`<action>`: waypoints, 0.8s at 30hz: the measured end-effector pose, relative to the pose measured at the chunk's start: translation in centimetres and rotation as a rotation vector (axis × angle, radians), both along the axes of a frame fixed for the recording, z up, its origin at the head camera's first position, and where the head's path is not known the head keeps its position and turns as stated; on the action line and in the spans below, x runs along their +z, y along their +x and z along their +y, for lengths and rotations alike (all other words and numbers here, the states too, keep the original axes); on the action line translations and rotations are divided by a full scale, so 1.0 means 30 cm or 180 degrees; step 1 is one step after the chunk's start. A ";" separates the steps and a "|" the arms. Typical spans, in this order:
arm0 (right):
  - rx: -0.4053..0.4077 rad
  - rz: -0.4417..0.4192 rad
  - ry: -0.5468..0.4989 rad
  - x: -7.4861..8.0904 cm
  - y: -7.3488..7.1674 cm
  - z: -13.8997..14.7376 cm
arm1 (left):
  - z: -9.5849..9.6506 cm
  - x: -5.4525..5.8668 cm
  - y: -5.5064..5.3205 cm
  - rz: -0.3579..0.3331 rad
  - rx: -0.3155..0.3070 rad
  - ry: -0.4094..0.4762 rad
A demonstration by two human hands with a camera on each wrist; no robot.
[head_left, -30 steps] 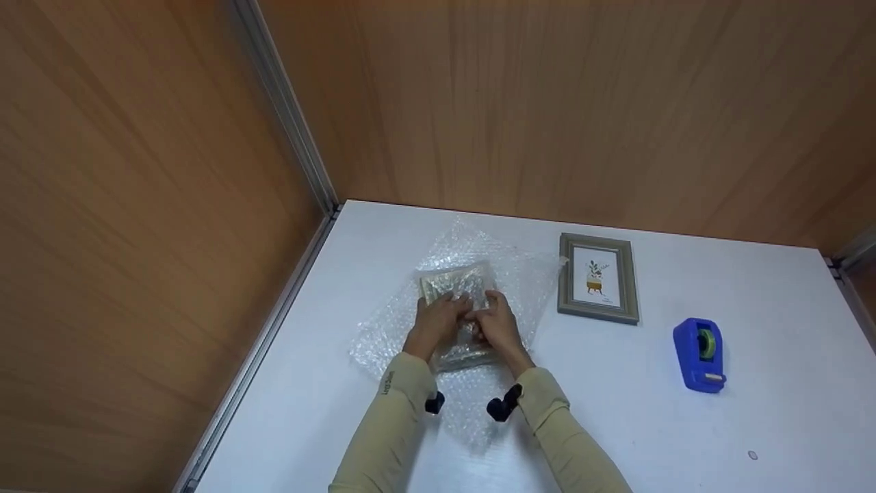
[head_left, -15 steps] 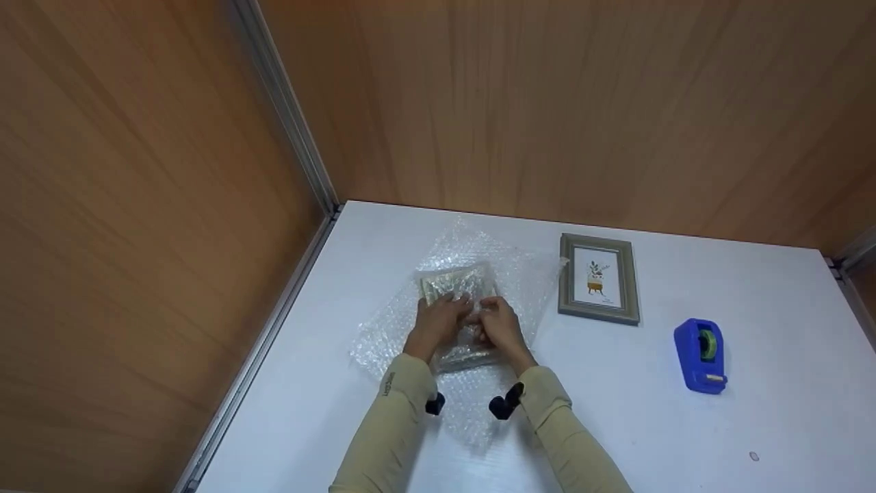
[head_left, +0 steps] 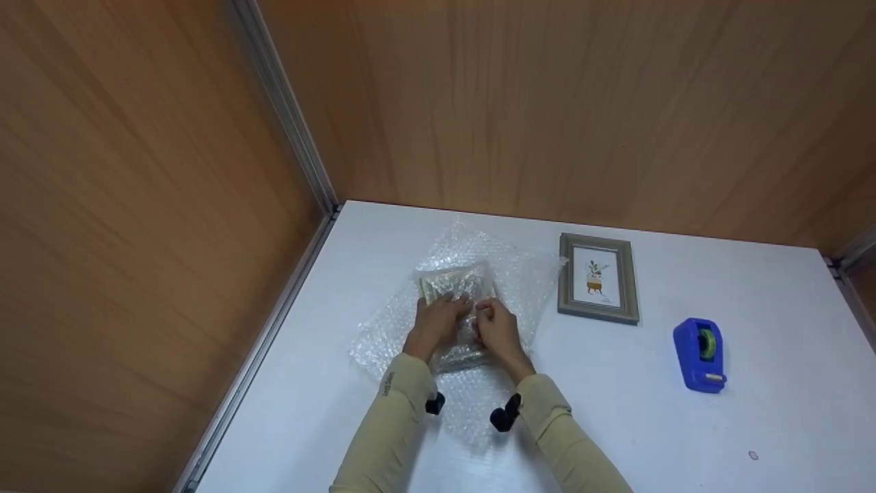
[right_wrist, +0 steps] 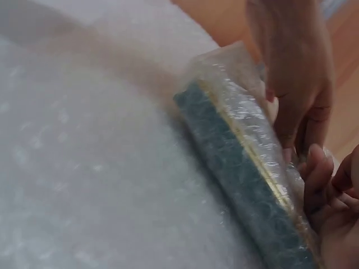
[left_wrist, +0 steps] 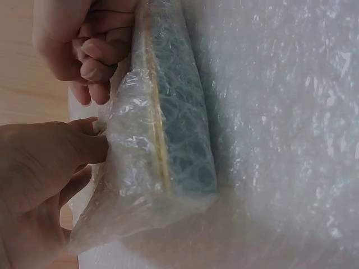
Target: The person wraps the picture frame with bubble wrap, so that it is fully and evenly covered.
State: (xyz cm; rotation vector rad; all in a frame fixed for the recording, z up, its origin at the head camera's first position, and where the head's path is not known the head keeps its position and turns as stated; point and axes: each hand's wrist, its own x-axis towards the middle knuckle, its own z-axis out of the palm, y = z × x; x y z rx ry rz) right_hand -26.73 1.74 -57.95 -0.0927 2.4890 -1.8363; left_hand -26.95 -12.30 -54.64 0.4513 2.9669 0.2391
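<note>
A flat rectangular object (right_wrist: 235,174) with a blue-green side and a gold edge lies folded in bubble wrap (head_left: 390,329) on the white table. The left hand (head_left: 436,327) rests on top of this bundle, its fingers extended and pressing the folded wrap. Close beside it, the right hand (head_left: 499,332) has curled fingers, with thumb and index finger together at the wrap's upper layer. In the right wrist view, the right fingers (right_wrist: 317,174) touch the wrap near the left fingertips; exactly what lies between thumb and index finger is hidden.
A grey picture frame (head_left: 567,281) with a plant print lies right of the bundle, touching a corner of the wrap. Farther right stands a blue tape dispenser (head_left: 694,366). Wood panels (head_left: 547,123) border the table (head_left: 739,294) at the back and left.
The right hand's index finger has drawn back and curled toward the thumb, and the hand has shifted slightly. The left hand stays in place on the bundle.
</note>
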 end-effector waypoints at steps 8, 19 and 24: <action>0.0221 0.1242 0.1313 -0.020 0.031 0.016 | -0.006 0.003 0.000 -0.0083 0.0039 0.0109; 0.0466 0.1871 0.1688 -0.053 0.046 0.025 | -0.003 0.003 0.000 -0.0058 0.0101 0.0124; 0.0563 0.2010 0.1864 -0.051 0.046 0.022 | -0.001 0.006 0.000 -0.0001 0.0057 0.0044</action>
